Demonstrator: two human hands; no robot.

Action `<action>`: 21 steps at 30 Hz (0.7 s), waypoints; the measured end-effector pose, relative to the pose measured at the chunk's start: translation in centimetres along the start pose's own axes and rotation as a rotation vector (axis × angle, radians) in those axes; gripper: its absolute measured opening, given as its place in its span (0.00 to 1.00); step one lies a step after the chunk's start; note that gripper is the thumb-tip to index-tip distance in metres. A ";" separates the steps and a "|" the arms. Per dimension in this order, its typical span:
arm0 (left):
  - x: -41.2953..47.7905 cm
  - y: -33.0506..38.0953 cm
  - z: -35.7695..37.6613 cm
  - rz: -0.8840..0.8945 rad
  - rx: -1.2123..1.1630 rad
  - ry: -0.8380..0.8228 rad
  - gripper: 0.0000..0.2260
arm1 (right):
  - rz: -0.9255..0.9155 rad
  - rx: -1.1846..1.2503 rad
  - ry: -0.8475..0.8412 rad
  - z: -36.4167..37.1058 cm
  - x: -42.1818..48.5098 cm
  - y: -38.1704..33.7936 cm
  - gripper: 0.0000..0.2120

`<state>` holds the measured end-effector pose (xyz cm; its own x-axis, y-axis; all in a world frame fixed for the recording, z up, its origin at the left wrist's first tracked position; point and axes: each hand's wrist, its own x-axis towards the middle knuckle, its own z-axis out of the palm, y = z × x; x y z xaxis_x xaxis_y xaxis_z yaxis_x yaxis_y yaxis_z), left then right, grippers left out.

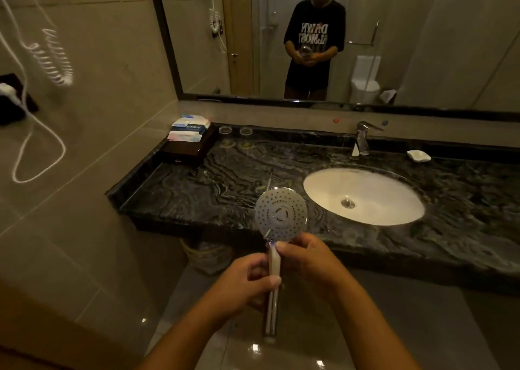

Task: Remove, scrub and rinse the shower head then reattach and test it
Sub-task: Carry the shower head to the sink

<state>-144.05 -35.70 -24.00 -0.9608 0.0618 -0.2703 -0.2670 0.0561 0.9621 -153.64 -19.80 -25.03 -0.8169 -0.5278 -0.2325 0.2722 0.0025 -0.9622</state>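
- Head view: both hands grip the shower head [280, 212] by its handle, left hand [247, 281] lower, right hand [308, 257] above, in front of the table [197, 189].
- It looks detached already; scrubbing, rinsing at the sink [363, 195], refitting and testing likely remain.

The shower head [280, 211] is held before the countertop's [213, 189] front edge, left of the sink [363, 195]. Behind the sink stands the faucet [363, 137] — a small dish [418, 155] to its right. At the far left corner sits a tray [187, 147] — two glasses [235, 131] just beside it. A mirror [309, 37] hangs behind.
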 end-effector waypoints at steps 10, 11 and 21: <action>13.7 0.6 -4.3 -0.055 -0.103 0.027 0.13 | 0.132 0.238 0.038 -3.1 12.6 -0.5 0.07; 15.3 0.7 -5.1 -0.057 -0.132 0.023 0.12 | 0.145 0.257 0.037 -3.1 13.9 -0.5 0.07; 31.2 1.0 -15.8 -0.176 -0.243 -0.103 0.09 | 0.248 0.237 0.130 -2.5 29.6 -1.0 0.06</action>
<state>-175.49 -49.47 -30.91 -0.8891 0.1732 -0.4238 -0.4503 -0.1640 0.8777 -179.31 -33.33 -31.31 -0.7650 -0.4233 -0.4854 0.5679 -0.0878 -0.8184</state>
